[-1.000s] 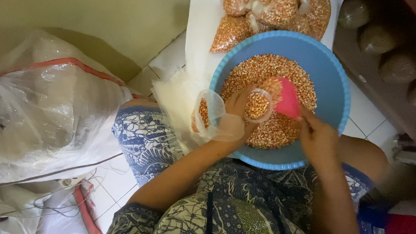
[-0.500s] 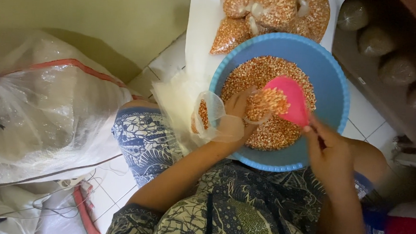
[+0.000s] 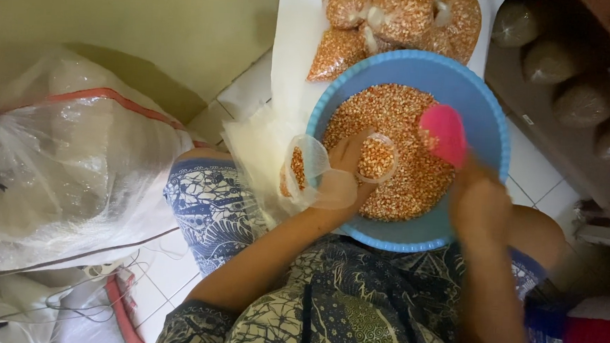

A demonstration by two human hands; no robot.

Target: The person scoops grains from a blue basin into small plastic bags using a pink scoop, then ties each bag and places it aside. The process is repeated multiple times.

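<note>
A blue basin (image 3: 492, 125) full of orange-brown corn kernels (image 3: 398, 114) rests on my lap. My left hand (image 3: 343, 170) holds a small clear plastic bag (image 3: 305, 168) open over the basin, with kernels inside it. My right hand (image 3: 480, 205), blurred by motion, grips a pink scoop (image 3: 444, 133) that hovers above the kernels to the right of the bag.
Several filled, tied bags of kernels (image 3: 396, 20) lie on white sheeting beyond the basin. A stack of flat empty clear bags (image 3: 254, 148) sits left of the basin. A large clear sack (image 3: 61, 173) stands at the left. Brown packed bags (image 3: 574, 74) fill shelves at the right.
The pink scoop left the bag's mouth, where it was tipped, and moved right and back over the basin. My right hand drew back toward me. The left hand kept holding the bag.
</note>
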